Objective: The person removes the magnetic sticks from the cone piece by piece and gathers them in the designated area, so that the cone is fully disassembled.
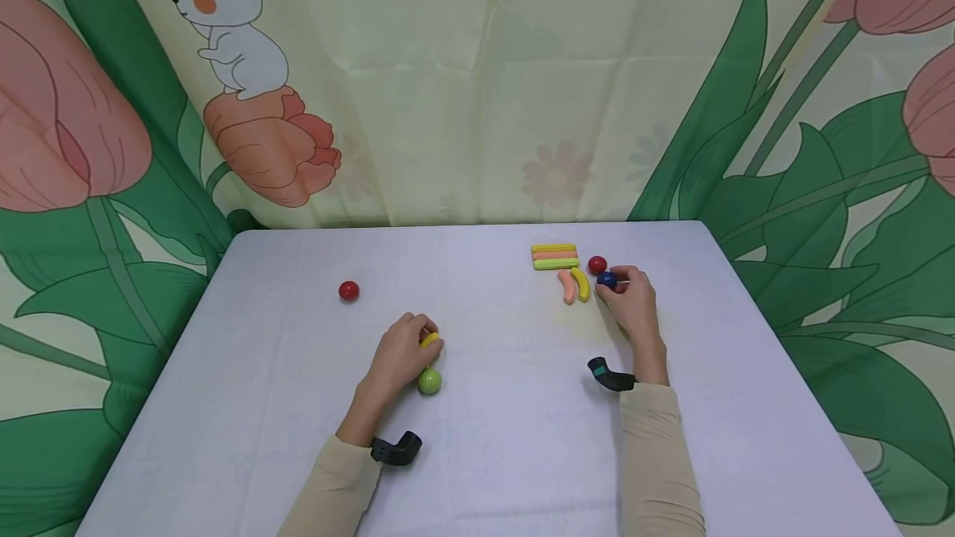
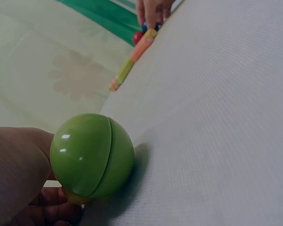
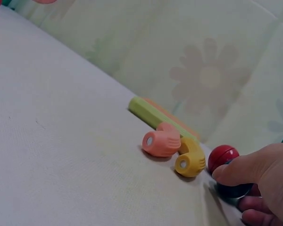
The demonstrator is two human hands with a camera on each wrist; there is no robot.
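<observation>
In the head view, my left hand (image 1: 397,352) pinches a yellow piece (image 1: 429,340), mostly covered by the fingers. A glossy green ball (image 1: 429,381) lies just below that hand; the left wrist view shows the ball (image 2: 92,155) large, with a bit of yellow at its underside. Whether the two are joined, I cannot tell. Further right, my right hand (image 1: 634,305) holds a dark blue ball (image 1: 607,280) between thumb and fingers. Beside it sit a red ball (image 1: 597,264), a curved yellow piece (image 1: 580,284) and a curved pink piece (image 1: 567,287).
Straight sticks in yellow, orange and light green (image 1: 555,258) lie side by side behind the curved pieces. Another red ball (image 1: 348,291) stands alone at the left. A white cloth covers the table (image 1: 507,437), and a printed curtain (image 1: 448,89) hangs behind its far edge.
</observation>
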